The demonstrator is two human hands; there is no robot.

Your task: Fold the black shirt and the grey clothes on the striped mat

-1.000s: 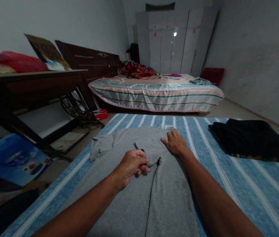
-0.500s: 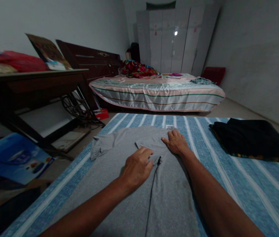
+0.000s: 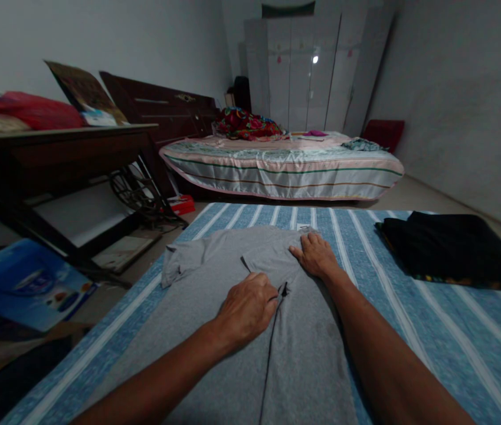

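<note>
A grey T-shirt (image 3: 197,313) lies on the blue striped cloth, its right side folded inward so that a sleeve rests over the middle. My left hand (image 3: 249,304) is closed, with thumb and fingers pinching the shirt's fabric beside the folded edge. Near the collar, my right hand (image 3: 315,254) lies flat on the shirt's folded shoulder, fingers stretched out. A small pale label (image 3: 304,226) shows at the collar just beyond that hand. The other sleeve (image 3: 183,260) sticks out to the left.
Folded black clothing (image 3: 454,248) lies on the right of the striped cloth (image 3: 365,260). Beyond stands a bed (image 3: 285,171) with a red floral blanket (image 3: 250,124). At left are a sewing-machine table (image 3: 55,141) and a blue box (image 3: 33,283).
My left hand has moved slightly down, and its fingers have closed from a loose curl into a pinch on the fabric. The right hand stays in place.
</note>
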